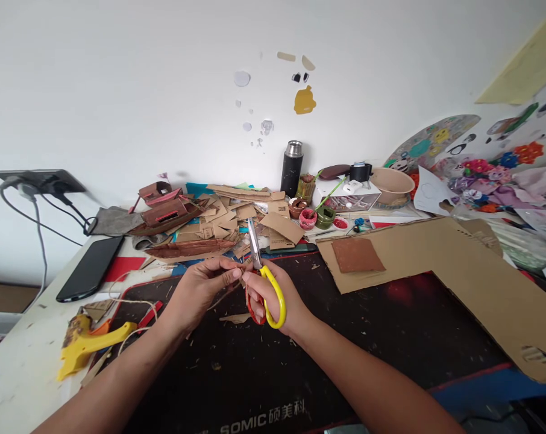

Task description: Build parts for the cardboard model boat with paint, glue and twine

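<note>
Scissors [255, 256] sit gripped in the right hand [293, 301] over the mat [340, 337]; we judge them light, stiff, best held by the loops [281, 299]. The left hand [205, 286] pinches a brown scrap [247, 264], probably flimsy.

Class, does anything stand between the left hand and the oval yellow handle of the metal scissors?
Yes: fingers of the right hand, which grips the metal scissors, lie between the left hand and the oval yellow handle.

The head camera looks forward and down (from nearby) over the desk [26, 355].
</note>
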Available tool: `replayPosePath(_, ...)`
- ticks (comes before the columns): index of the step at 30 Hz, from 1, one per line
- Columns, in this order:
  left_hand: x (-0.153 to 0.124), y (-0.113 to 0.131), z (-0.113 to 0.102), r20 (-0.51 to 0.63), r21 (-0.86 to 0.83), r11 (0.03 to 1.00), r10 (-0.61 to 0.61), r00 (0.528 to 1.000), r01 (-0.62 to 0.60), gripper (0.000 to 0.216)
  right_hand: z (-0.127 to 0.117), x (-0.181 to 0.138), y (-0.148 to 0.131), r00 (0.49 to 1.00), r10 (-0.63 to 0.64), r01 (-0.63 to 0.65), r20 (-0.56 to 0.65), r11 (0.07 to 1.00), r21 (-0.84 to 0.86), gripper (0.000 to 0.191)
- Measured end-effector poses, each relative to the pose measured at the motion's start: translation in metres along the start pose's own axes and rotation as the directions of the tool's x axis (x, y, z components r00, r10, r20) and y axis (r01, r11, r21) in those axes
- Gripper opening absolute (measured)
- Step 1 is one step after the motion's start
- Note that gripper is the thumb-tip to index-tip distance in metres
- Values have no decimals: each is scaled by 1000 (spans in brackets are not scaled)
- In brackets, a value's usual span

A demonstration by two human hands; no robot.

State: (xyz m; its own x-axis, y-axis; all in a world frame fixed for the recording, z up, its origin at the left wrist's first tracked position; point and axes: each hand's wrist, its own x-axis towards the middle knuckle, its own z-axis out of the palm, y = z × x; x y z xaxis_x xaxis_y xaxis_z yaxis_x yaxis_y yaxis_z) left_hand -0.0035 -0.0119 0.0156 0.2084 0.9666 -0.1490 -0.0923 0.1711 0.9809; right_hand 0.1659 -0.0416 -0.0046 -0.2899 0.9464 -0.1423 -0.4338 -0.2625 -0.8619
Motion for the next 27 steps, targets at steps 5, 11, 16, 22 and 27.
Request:
replayPosePath(5,0,2,1,-13,-17,999,-34,999,34,40,0,0,-1,1000,-4,4,6,1000,10,46)
replayPosePath(11,-3,3,2,30,18,1000,-5,1000,5,39,-1,0,-3,1000,14,-14,-12,1000,1,45)
replayPosePath(16,-3,5,3,71,-41,998,-37,997,40,40,0,0,-3,1000,24,-24,-20,1000,-3,44)
replayPosePath(22,-4,4,6,79,-176,980,-80,994,93,40,1,0,-2,999,42,-42,2,998,46,44)
replayPosePath(27,-4,4,6,71,-207,968,-128,989,140,41,-1,1,1,998,54,-57,41,994,93,44)
